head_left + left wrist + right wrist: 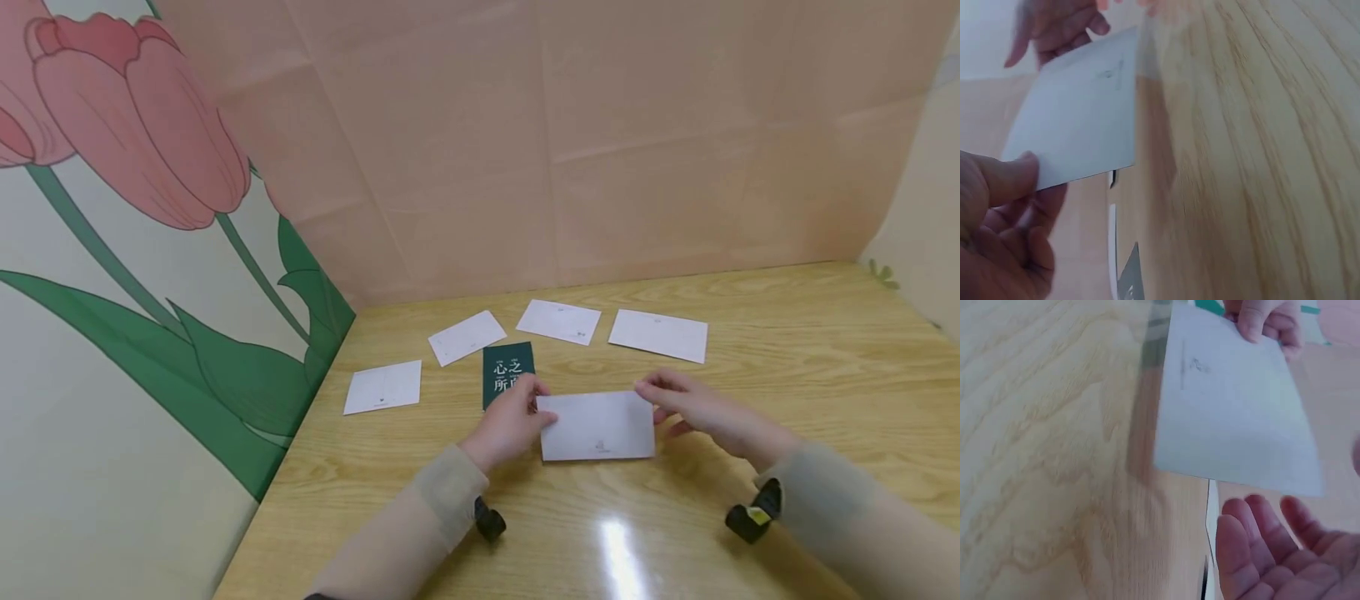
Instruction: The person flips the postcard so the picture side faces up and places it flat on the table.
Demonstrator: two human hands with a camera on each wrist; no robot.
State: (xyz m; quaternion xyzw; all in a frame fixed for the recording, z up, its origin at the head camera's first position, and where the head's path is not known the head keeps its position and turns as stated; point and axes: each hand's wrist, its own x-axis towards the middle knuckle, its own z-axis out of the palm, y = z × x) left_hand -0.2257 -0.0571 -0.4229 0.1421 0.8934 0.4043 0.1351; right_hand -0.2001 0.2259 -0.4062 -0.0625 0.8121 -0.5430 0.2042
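A white card (597,427) with a small printed mark near its lower edge is held above the table. My left hand (512,423) pinches its left end, thumb on top and fingers underneath. Beside the card's right end is my right hand (697,412), its fingers loosely bent. In the right wrist view a gap shows between those fingers (1238,550) and the card's near edge. Partly hidden behind my left hand, a dark green card (508,360) with white characters lies on the table.
Several white cards lie in an arc: one at left (383,387), one (467,337) behind the green card, one at back middle (558,322), one at back right (658,335). A pink cloth (562,150) hangs behind the wooden table (810,350); a tulip-painted wall (142,350) borders the left.
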